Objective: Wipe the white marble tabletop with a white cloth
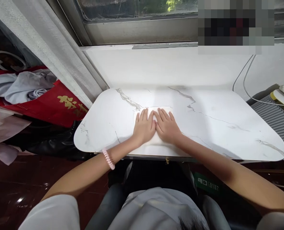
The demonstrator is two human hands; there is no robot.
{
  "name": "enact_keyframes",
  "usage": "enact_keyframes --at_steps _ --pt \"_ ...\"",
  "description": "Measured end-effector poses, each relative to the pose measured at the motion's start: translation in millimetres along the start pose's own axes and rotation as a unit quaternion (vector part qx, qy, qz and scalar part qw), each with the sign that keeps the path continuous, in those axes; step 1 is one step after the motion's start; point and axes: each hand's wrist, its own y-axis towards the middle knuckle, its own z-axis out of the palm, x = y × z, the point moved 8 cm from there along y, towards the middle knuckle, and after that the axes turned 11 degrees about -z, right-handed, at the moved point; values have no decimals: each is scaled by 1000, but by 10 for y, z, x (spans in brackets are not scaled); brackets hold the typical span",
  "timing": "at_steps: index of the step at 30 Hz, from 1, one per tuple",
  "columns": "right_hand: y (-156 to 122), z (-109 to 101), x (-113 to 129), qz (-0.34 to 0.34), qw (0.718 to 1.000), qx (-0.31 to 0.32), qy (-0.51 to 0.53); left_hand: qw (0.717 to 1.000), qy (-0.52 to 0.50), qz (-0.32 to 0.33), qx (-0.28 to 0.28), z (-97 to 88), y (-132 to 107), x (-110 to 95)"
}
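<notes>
A thin white sheet, perhaps a tissue or cloth [155,139], lies flat on the white marble-patterned tabletop [218,111]. My left hand [144,127] rests palm down on its left part, fingers stretched forward. On the right part lies my right hand [166,126], also flat with the fingers extended. The thumbs meet near the sheet's middle. Much of the sheet is hidden beneath both hands, and its pale edges barely stand out from the table. A pink coil band [108,159] circles my left wrist.
Behind the table stand a white wall [156,65] and a window frame [142,32]. A curtain [67,41] hangs at the left, beside a red bag [67,108] holding grey-white fabric. Cables [244,76] run down at the right near a grey ribbed surface [273,115].
</notes>
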Motion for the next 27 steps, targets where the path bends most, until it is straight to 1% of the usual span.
enact_keyframes --at_steps 3,5,7,8,10,12,14,16,18,19,21,23,25,27 --pt "-418 -36 113 -12 1000 3 -14 999 -13 16 33 1 -402 -165" --pt "-614 -48 138 -20 1000 9 -17 998 -37 28 52 4 -578 -260" --pt "-717 -53 103 -19 1000 15 -17 995 -64 35 62 19 -658 -329" --pt "-731 -55 64 -16 1000 18 -17 995 -73 37 63 32 -659 -355" --pt "-681 -62 -44 -13 1000 25 -14 994 -82 40 59 68 -588 -400" --pt "-544 -73 -186 -12 999 37 -6 994 -82 39 55 119 -418 -446" --pt "-340 -92 -375 -1 999 51 5 995 -80 27 55 179 -156 -491" --pt "-99 -109 -611 30 997 65 22 995 -77 8 58 243 179 -535" --pt "153 -112 -875 74 994 72 39 995 -79 0 57 295 550 -588" --pt "275 -118 -1011 97 992 64 45 995 -80 -2 51 310 737 -610" --pt "502 -144 -1262 131 990 23 53 996 -88 -1 33 330 1079 -652" --pt "691 -164 -1468 140 988 -27 64 995 -99 -8 17 345 1358 -675" --pt "836 -160 -1626 132 987 -58 75 994 -104 -21 9 368 1563 -694" --pt "933 -156 -1761 129 986 -74 78 995 -99 -25 10 398 1708 -736"
